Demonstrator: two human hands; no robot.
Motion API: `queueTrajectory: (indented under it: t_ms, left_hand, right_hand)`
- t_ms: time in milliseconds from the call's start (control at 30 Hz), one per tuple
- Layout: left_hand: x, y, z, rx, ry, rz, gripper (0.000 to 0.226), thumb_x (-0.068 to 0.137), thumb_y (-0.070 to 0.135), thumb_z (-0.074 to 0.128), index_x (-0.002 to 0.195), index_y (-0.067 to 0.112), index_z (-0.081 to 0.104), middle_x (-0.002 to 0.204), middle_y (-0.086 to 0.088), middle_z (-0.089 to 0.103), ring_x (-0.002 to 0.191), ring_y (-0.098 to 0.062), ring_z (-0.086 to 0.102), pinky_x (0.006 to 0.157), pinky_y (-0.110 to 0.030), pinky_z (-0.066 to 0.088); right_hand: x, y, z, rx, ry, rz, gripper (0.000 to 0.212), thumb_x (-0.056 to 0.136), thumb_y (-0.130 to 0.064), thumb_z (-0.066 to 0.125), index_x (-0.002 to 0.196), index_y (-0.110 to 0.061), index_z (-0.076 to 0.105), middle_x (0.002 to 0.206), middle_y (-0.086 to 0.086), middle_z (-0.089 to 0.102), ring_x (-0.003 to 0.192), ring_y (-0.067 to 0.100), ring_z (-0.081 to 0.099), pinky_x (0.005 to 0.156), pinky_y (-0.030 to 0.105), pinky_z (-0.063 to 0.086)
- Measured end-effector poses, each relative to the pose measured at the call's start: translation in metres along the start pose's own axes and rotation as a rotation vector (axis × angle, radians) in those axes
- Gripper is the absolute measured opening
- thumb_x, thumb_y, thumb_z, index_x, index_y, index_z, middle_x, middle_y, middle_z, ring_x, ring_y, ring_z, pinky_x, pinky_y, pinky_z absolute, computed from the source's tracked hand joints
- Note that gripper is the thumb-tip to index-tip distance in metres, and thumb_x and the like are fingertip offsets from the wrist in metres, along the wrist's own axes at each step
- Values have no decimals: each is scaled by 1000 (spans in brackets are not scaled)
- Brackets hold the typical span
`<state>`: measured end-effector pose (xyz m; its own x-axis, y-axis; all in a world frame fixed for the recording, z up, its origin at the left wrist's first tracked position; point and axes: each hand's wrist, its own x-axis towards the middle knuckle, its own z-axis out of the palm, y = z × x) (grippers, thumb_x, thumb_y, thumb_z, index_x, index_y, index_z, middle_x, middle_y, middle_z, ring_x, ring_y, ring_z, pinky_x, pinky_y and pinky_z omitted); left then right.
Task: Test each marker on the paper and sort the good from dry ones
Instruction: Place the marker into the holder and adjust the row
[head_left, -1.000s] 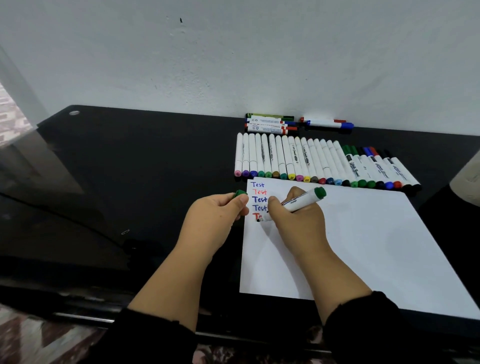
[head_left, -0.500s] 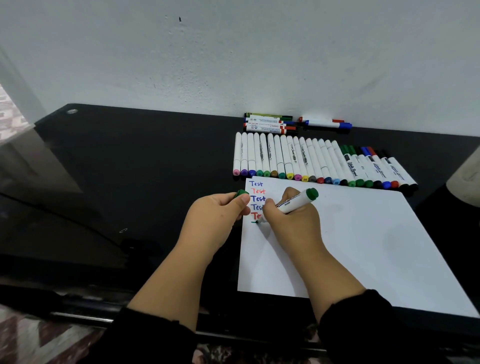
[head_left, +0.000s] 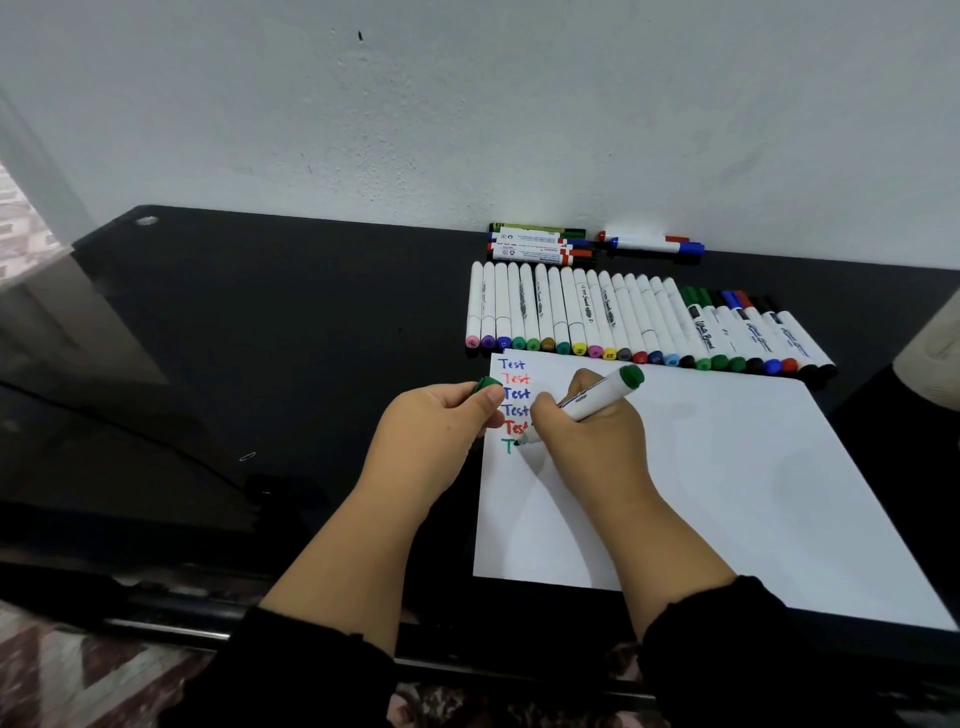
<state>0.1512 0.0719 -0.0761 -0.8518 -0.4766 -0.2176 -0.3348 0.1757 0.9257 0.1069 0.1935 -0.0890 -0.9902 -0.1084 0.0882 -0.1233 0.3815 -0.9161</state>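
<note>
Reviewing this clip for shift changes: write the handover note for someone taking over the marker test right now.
Right hand holds the green marker, tip on the paper, a green "T" just begun under five finished "Test" lines.
Left hand pinches the green cap beside the paper's left edge.
Two small marker groups lie by the wall; which is good or dry is unclear.
The long row of capped markers lies above the paper.
Left: finish this word, recap, sort, then work through the row.
</note>
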Motion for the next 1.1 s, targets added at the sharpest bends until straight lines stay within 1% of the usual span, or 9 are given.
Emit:
queueTrajectory:
  t_ms: [133, 200, 367, 467, 733, 967, 1033, 1100]
  left_hand:
    - [-1, 1, 0, 17, -14, 3, 23, 89, 38, 57, 107, 27, 66, 72, 17, 65, 78, 1, 59, 60, -17, 39]
    - [-1, 1, 1, 22, -16, 7, 24, 89, 38, 57, 108, 26, 66, 74, 17, 65, 78, 1, 59, 60, -17, 38]
    - [-2, 1, 0, 35, -18, 5, 24, 89, 39, 56, 107, 27, 66, 76, 17, 65, 80, 0, 59, 60, -17, 37]
    - [-1, 1, 0, 31, -15, -5, 25, 89, 39, 56, 109, 26, 66, 75, 17, 65, 78, 0, 58, 60, -17, 37]
    - [1, 1, 1, 42, -16, -22, 27, 89, 38, 56, 111, 26, 65, 75, 17, 64, 78, 0, 58, 60, -17, 38]
    - [-1, 2, 1, 39, -22, -27, 26, 89, 37, 57, 110, 25, 65, 75, 16, 64, 78, -1, 58, 58, -17, 37]
    - [-1, 2, 1, 46, -26, -31, 26, 89, 37, 56, 110, 25, 65, 76, 16, 64, 80, -2, 58, 59, -17, 37]
    - [-1, 2, 1, 44, -26, -26, 26, 89, 38, 56, 109, 25, 66, 77, 16, 65, 80, -2, 58, 61, -17, 38]
  right_hand:
    - [0, 2, 1, -37, 2, -10, 38, 87, -15, 58, 60, -15, 31, 56, 1, 41, 55, 16, 42, 49, 25, 30]
    - [0, 2, 2, -28, 16, -10, 37, 87, -16, 58, 61, -15, 32, 57, 1, 41, 55, 15, 42, 50, 25, 31]
    - [-2, 2, 1, -15, 12, -2, 38, 84, -11, 56, 59, -15, 27, 53, -2, 37, 50, 12, 35, 49, 24, 27]
    - [-1, 3, 0, -7, 58, -7, 36, 84, -10, 55, 60, -15, 28, 54, -1, 36, 51, 13, 34, 50, 26, 28]
    - [-2, 1, 0, -18, 39, -10, 37, 84, -8, 54, 60, -15, 27, 52, -4, 35, 49, 11, 34, 49, 24, 27]
    - [-1, 2, -1, -11, 81, -3, 36, 84, -9, 54, 60, -15, 27, 54, -3, 33, 50, 12, 33, 49, 25, 27]
    - [0, 3, -1, 0, 98, 2, 36, 84, -7, 53, 60, -15, 27, 54, -4, 32, 50, 11, 31, 47, 22, 27]
    - [1, 4, -1, 27, 112, 3, 38, 84, -7, 54, 60, -15, 26, 54, -4, 31, 50, 10, 31, 43, 15, 26]
